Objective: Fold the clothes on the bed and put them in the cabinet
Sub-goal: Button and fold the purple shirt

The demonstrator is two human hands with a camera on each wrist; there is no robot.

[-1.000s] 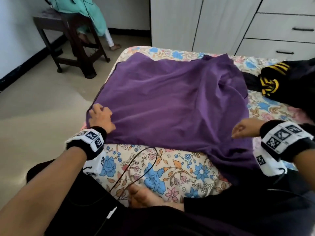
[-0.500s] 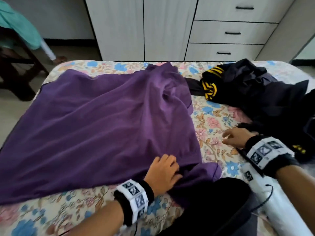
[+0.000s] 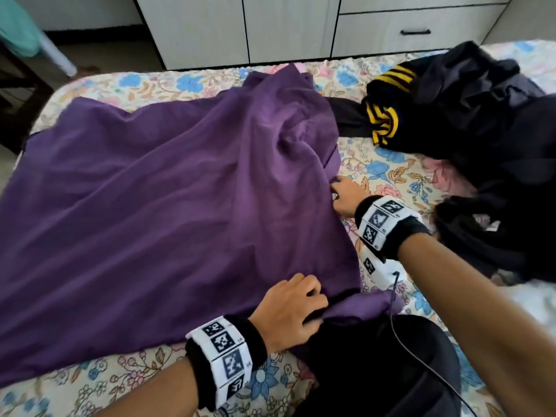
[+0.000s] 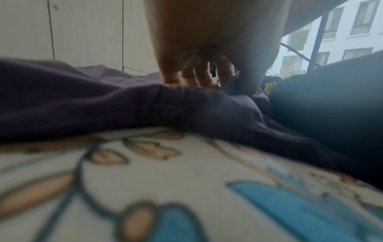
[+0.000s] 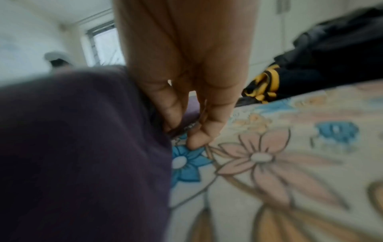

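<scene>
A purple garment (image 3: 180, 206) lies spread over the floral bed sheet (image 3: 90, 386), bunched toward its far right. My left hand (image 3: 288, 308) is at its near right corner, fingers curled over a fold of the fabric and thumb beneath. In the left wrist view the left hand (image 4: 196, 73) presses down into the purple garment (image 4: 82, 101). My right hand (image 3: 344, 197) is at the garment's right edge. The right wrist view shows the right hand (image 5: 186, 131) pinching that edge of the purple garment (image 5: 72, 147) against the sheet.
A heap of black clothes with yellow stripes (image 3: 481, 115) fills the bed's right side. The white cabinet (image 3: 285, 25) with a handled drawer (image 3: 415, 31) stands beyond the bed. A dark chair (image 3: 15, 94) stands at the far left. My dark-trousered knee (image 3: 376, 371) rests on the near edge.
My left hand has gone from the garment's near left edge to its near right corner. My right hand moved left from the sheet to the garment's right edge. The view swung right.
</scene>
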